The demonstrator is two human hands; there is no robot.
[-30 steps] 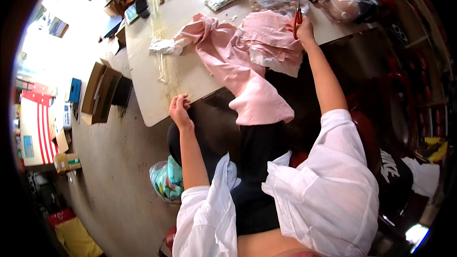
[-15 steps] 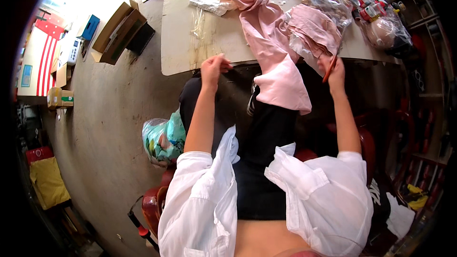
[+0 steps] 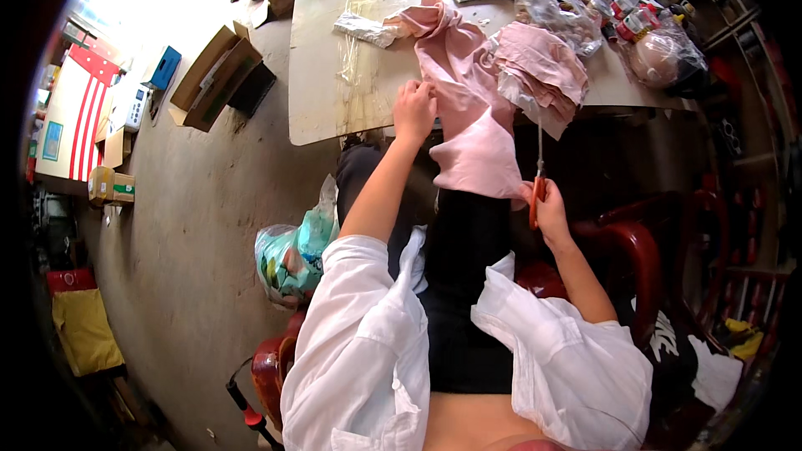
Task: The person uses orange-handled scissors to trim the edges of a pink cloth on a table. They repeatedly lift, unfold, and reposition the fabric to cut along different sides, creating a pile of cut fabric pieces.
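My left hand [image 3: 415, 107] has its fingers curled on the left edge of a long pink cloth [image 3: 468, 150], which runs from the table [image 3: 317, 100] down over my black-trousered leg. My right hand [image 3: 547, 209] grips orange-handled scissors [image 3: 535, 188], blades pointing up toward a crumpled pile of pink and white fabric [image 3: 539, 67]; it is beside the cloth's lower right corner. A crumpled white strip [image 3: 363, 27] lies at the cloth's far left end.
Clear bags of bottles and items [image 3: 635, 21] crowd the table's right. Cardboard boxes [image 3: 205, 75] stand at left, a teal plastic bag [image 3: 296, 259] beside my left leg. I sit on a reddish wooden chair [image 3: 635, 259]; shelving [image 3: 743, 100] lines the right.
My left hand has moved up and rightward onto the pink cloth. My right hand has come down with the scissors, away from the fabric pile. The view has shifted, showing more floor.
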